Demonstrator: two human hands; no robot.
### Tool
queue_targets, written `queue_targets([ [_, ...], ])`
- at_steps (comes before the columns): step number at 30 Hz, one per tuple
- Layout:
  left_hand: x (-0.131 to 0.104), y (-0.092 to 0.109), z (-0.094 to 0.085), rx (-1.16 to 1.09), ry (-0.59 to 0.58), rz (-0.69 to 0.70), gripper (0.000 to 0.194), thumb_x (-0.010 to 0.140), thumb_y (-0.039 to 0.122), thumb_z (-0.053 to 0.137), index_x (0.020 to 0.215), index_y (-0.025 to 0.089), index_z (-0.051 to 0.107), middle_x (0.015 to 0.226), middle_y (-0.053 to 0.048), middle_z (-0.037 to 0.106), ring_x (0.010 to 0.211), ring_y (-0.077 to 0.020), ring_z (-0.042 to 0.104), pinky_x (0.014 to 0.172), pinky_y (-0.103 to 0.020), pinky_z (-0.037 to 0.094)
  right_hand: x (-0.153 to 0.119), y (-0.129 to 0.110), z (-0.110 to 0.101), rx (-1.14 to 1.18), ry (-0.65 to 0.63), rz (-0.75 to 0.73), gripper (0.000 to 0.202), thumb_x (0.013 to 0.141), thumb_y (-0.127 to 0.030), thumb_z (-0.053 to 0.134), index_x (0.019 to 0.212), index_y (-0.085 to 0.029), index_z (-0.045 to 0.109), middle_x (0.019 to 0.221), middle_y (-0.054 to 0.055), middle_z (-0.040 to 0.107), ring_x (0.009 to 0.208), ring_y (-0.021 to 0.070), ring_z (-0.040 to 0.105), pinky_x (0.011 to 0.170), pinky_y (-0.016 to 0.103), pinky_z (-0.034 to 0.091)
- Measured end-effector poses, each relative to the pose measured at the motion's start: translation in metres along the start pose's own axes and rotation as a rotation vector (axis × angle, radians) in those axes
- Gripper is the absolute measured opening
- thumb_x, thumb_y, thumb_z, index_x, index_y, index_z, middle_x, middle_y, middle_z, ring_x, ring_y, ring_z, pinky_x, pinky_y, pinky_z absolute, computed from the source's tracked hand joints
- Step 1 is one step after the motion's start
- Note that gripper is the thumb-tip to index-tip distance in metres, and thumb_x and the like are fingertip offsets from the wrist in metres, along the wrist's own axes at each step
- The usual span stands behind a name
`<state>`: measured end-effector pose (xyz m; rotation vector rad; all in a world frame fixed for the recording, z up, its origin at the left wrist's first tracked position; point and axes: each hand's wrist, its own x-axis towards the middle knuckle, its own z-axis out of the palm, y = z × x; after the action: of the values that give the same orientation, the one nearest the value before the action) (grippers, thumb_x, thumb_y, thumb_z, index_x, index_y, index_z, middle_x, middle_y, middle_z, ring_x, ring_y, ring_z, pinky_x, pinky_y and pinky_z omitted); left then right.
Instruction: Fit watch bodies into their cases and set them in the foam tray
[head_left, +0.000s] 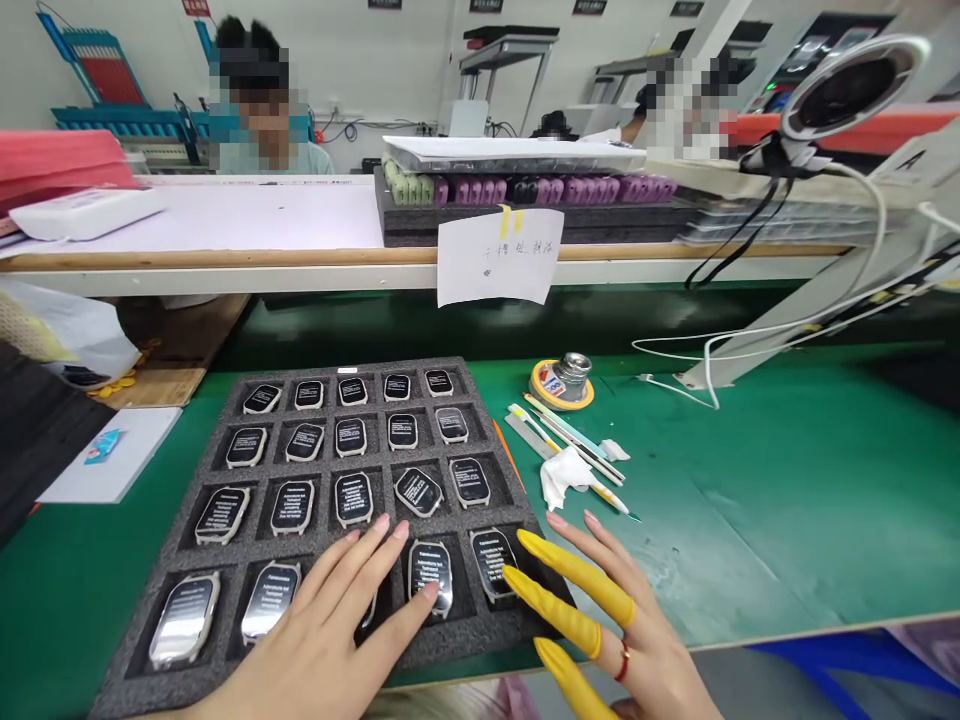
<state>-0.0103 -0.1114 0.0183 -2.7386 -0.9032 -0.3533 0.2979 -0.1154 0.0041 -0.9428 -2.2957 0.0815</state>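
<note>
A dark grey foam tray (180, 530) holds rows of smartwatches without straps, each in its own square pocket, most with white text lit on a black screen. My left hand (322, 620) lies over the tray's front row with its fingers spread. Its thumb tip rests on one watch (429, 562), and the hand mostly hides the watch to the left of that one. At the tray's front right corner, my right hand (630, 625) has its fingers apart. Yellow finger cots cover three of its digits, close to the corner watch (489, 555). Neither hand grips anything.
Right of the tray lie a crumpled white tissue (562, 475), several thin tools (574, 435) and a roll of tape (547, 385) with a metal container on it. A shelf (300, 270) with a paper note (499, 258) spans the back. A lamp (855, 90) stands right. People sit beyond.
</note>
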Motion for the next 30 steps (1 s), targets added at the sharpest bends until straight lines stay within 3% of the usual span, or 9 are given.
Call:
queue_targets([
  [6,0.005,0.002,-0.007,0.022,0.019,0.005,0.067,0.094,0.057,0.051,0.149,0.022,0.045,0.153,-0.020,0.044,0.148,-0.0353,0.027,0.110,-0.049,0.041,0.000,-0.006,0.002,-0.044,-0.053,0.015,0.054,0.090,-0.012,0.051,0.143,-0.020,0.046,0.154,0.005,0.038,0.148,0.0347,0.027,0.123,0.058,0.013],
  [10,-0.008,0.007,-0.007,0.010,0.080,-0.041,0.051,0.094,0.037,0.060,0.143,0.028,0.053,0.147,-0.011,0.053,0.147,-0.0293,0.031,0.122,-0.045,0.020,0.000,-0.010,0.006,-0.080,-0.068,0.070,0.063,0.093,-0.036,0.060,0.148,-0.015,0.039,0.156,0.012,0.034,0.149,0.0351,0.023,0.124,0.055,0.011],
  [14,-0.027,-0.001,-0.008,0.074,0.025,-0.104,0.060,0.094,0.032,0.057,0.152,0.031,0.041,0.151,-0.014,0.048,0.151,-0.0320,0.023,0.123,-0.051,0.011,-0.003,-0.004,0.016,-0.225,-0.074,0.046,0.076,0.088,-0.037,0.071,0.151,-0.014,0.035,0.152,0.017,0.037,0.150,0.0362,0.020,0.123,0.055,0.010],
  [18,-0.031,-0.014,-0.006,0.101,0.030,-0.114,0.068,0.091,0.031,0.064,0.153,0.032,0.038,0.152,-0.015,0.047,0.150,-0.0334,0.026,0.122,-0.058,0.014,-0.003,0.014,0.027,-0.297,-0.021,0.086,0.080,0.092,-0.041,0.065,0.157,-0.015,0.025,0.151,0.019,0.038,0.151,0.0345,0.018,0.122,0.054,0.017],
  [22,-0.019,-0.021,0.004,0.119,0.103,-0.128,0.060,0.091,0.024,0.065,0.148,0.028,0.047,0.147,-0.013,0.055,0.146,-0.0299,0.037,0.123,-0.056,0.016,0.014,0.024,0.031,-0.327,0.030,0.122,0.079,0.097,-0.038,0.058,0.160,-0.016,0.016,0.149,0.022,0.041,0.151,0.0368,0.017,0.115,0.063,0.028],
  [26,-0.016,-0.020,0.010,0.097,0.195,-0.216,0.049,0.091,0.030,0.067,0.139,0.022,0.057,0.142,-0.010,0.061,0.140,-0.0284,0.046,0.125,-0.054,0.014,0.040,0.007,0.035,-0.192,-0.025,0.080,0.069,0.096,-0.037,0.059,0.155,-0.016,0.030,0.155,0.019,0.037,0.151,0.0386,0.018,0.116,0.064,0.025],
  [30,-0.035,-0.019,0.002,0.042,0.265,-0.375,0.046,0.091,0.026,0.068,0.136,0.020,0.059,0.138,-0.013,0.063,0.139,-0.0294,0.047,0.124,-0.056,0.021,0.061,-0.018,0.048,-0.092,-0.093,-0.108,0.058,0.095,-0.039,0.058,0.148,-0.019,0.044,0.157,0.013,0.037,0.151,0.0358,0.020,0.120,0.060,0.020],
])
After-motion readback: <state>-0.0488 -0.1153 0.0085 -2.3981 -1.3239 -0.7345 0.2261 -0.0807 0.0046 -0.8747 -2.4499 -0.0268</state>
